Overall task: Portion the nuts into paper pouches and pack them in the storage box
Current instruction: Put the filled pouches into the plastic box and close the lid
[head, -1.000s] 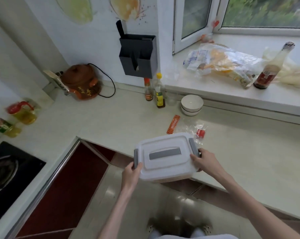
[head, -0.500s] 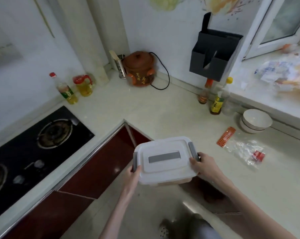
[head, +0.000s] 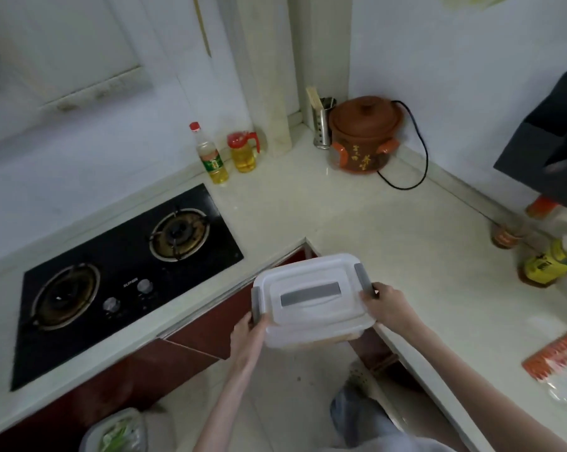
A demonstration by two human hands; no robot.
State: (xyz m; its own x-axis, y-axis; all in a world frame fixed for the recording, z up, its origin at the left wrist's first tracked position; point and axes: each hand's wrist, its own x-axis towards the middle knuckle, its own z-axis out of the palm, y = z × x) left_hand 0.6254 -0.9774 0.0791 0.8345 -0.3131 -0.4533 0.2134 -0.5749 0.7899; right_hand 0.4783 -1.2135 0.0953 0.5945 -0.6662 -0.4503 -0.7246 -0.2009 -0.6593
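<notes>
A white plastic storage box point(head: 311, 300) with a grey handle strip and grey side clasps is held in the air, its lid on, in front of the inner corner of the counter. My left hand point(head: 247, 334) grips its left end below the clasp. My right hand point(head: 388, 306) grips its right end at the other clasp. Something tan shows faintly through the box's lower wall. An orange-topped clear plastic bag point(head: 560, 363) lies on the counter at the far right.
An L-shaped pale counter point(head: 357, 216) carries a black two-burner gas hob point(head: 119, 272), two oil bottles point(head: 212, 156), a brown clay pot point(head: 363, 135) with a black cord, and sauce bottles point(head: 543, 262) at right. A bin with greens point(head: 115, 432) stands on the floor.
My view has swung left, from the window side toward the hob. The box stays held in both hands and has come off the counter edge toward the counter's corner.
</notes>
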